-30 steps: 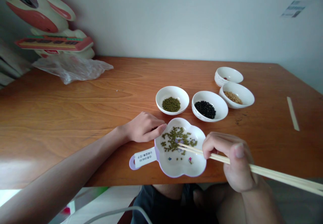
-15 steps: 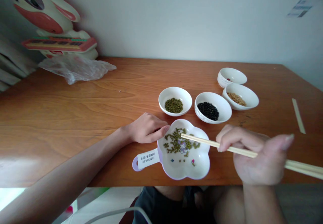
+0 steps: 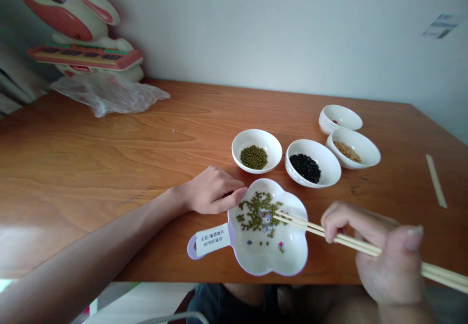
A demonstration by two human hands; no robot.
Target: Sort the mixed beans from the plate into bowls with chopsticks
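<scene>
A flower-shaped white dish (image 3: 270, 260) with a purple rim and labelled handle lies near the table's front edge, with green beans (image 3: 256, 212) scattered in it. My left hand (image 3: 215, 190) rests on the table, its thumb and finger pinched on the dish's upper left rim. My right hand (image 3: 376, 251) holds wooden chopsticks (image 3: 307, 225); their tips, slightly apart, are over the beans near the dish's middle. Behind the dish are a white bowl of green beans (image 3: 257, 135) and a white bowl of black beans (image 3: 331, 168).
A bowl of tan beans (image 3: 369, 153) and a bowl with a small reddish item (image 3: 347, 114) stand at the back right. A pale strip (image 3: 436, 181) lies far right. At the back left are a plastic bag (image 3: 117, 97) and a toy with a keyboard (image 3: 87, 57).
The chopstick tips have parted slightly and moved right over the dish. My right hand is lower in view. The view has also shifted a little.
</scene>
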